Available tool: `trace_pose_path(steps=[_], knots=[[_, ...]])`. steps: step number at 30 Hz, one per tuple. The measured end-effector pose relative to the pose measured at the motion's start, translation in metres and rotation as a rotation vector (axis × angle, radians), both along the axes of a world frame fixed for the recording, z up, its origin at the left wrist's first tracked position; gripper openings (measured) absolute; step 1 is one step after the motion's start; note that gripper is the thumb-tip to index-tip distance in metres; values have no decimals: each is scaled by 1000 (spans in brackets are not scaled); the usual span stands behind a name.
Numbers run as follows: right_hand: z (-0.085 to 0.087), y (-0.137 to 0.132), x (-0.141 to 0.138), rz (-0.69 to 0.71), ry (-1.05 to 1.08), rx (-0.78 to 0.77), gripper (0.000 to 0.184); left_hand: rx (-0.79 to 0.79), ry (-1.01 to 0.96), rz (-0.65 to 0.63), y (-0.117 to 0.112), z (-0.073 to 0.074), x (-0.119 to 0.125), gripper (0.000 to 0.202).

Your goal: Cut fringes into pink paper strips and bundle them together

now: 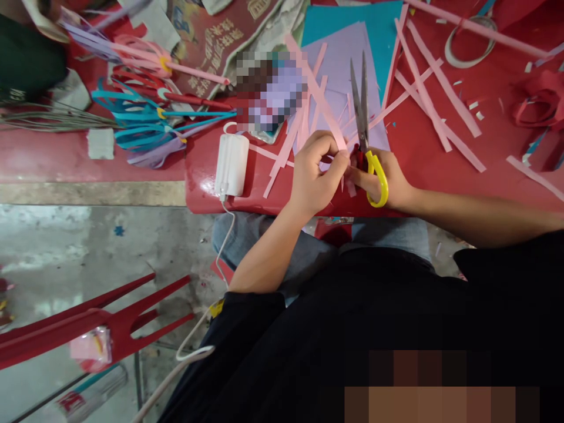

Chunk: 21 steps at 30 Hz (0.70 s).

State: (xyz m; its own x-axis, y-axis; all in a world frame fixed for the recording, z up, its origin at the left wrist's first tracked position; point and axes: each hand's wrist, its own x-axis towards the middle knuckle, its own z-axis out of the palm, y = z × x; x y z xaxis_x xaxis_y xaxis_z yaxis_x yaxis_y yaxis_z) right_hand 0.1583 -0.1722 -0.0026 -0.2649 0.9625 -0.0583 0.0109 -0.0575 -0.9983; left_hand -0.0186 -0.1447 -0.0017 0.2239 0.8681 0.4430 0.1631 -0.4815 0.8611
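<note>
Between the thumb and fingers of my left hand (315,170) a pink paper strip (319,97) is pinched, its long end slanting up and left. My right hand (392,176) grips a pair of scissors (362,111) by its yellow handle, the blades pointing away from me and slightly apart. Both hands meet close together near the table's front edge. Under and beyond them lie lilac paper sheets (337,56) on a teal sheet (379,17). More pink strips (434,94) are strewn around the sheets. Part of the right fingers is hidden behind the handle.
On the red table (497,153) a white power bank (232,164) with a cable stands left of my hands. Teal paper loops (136,114) and pink loops (141,56) lie farther left. A tape roll (470,41) sits at the back right. A red stool (101,332) is lower left.
</note>
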Motion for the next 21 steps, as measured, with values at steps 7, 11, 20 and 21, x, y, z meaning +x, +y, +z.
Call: trace_pose_path(steps=[7,11,20,21], knots=[[0,0,3,83,-42,-22,46,-16,-34,62,1,-3,4,34],[2,-1,3,102,-54,14,50,-16,-67,136,7,-6,0,40],[0,-1,4,158,-73,-19,47,40,-110,146,14,-7,-5,45],[0,-1,4,166,-79,-22,46,44,-105,138,13,-8,-5,46]])
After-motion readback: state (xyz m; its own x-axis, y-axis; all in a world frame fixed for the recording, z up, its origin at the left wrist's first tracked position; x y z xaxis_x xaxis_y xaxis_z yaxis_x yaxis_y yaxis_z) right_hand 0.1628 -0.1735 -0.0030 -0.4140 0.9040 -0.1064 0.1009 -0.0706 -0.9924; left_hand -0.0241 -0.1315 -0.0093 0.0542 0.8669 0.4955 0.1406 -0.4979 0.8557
